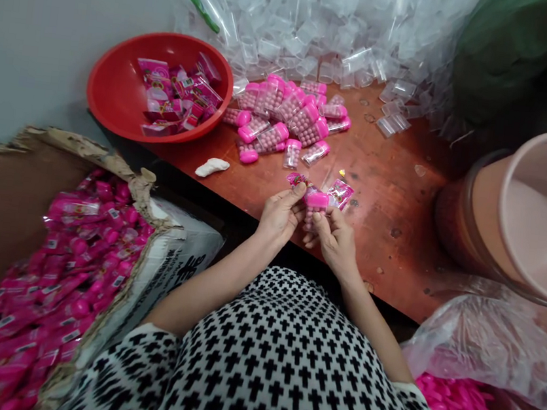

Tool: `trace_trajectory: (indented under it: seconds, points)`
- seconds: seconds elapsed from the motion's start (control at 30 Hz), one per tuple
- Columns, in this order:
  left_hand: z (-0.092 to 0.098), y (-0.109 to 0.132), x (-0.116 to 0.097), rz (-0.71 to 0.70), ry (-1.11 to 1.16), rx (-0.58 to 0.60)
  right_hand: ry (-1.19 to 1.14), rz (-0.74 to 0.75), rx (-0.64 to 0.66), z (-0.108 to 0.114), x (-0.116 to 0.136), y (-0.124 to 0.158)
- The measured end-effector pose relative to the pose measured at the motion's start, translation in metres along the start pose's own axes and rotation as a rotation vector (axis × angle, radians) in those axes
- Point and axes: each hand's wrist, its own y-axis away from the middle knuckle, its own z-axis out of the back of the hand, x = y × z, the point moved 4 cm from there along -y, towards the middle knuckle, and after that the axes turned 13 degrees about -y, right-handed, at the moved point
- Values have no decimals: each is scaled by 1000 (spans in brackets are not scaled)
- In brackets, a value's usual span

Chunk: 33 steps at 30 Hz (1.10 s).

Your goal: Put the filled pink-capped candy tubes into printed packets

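Note:
My right hand [336, 240] grips a clear plastic tube with a pink cap [316, 203], held upright over the wooden tabletop [379, 230]. My left hand [279, 217] is just left of the tube, with a small pink sweet packet [296, 179] pinched at its fingertips. Another pink packet [340, 193] lies just beyond the tube, close to my right hand. Several filled pink-capped tubes [284, 114] lie in a heap farther up the table. A red plastic basin [119, 82] holds several pink packets.
An open cardboard box [41, 205] of pink-wrapped items stands at lower left. A large heap of empty clear tubes [314, 25] lies at the back. A pink plastic bin [543, 216] stands at right, above a clear bag of pink items [458, 404]. A white lump [212, 168] lies on the table.

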Motion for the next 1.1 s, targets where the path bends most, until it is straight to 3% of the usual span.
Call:
trace_trajectory:
  seconds: [0.13, 0.4, 0.57, 0.67, 0.87, 1.1]
  points:
    - [-4, 0, -3, -15, -83, 78, -54, -10, -11, 0, -3, -2]
    - [-8, -4, 1, 5, -183, 167, 114, 169, -56, 4, -3, -1]
    - [-6, -8, -6, 23, -317, 262, -129, 30, 72, 2, -7, -6]
    - [-4, -12, -13, -25, -344, 249, -209, -12, 123, -1, -8, -8]
    - [-11, -10, -13, -26, -329, 266, 11, 194, -59, 0, -7, -3]
    - [-14, -5, -14, -11, -338, 257, -14, 196, 8, -4, -7, -2]
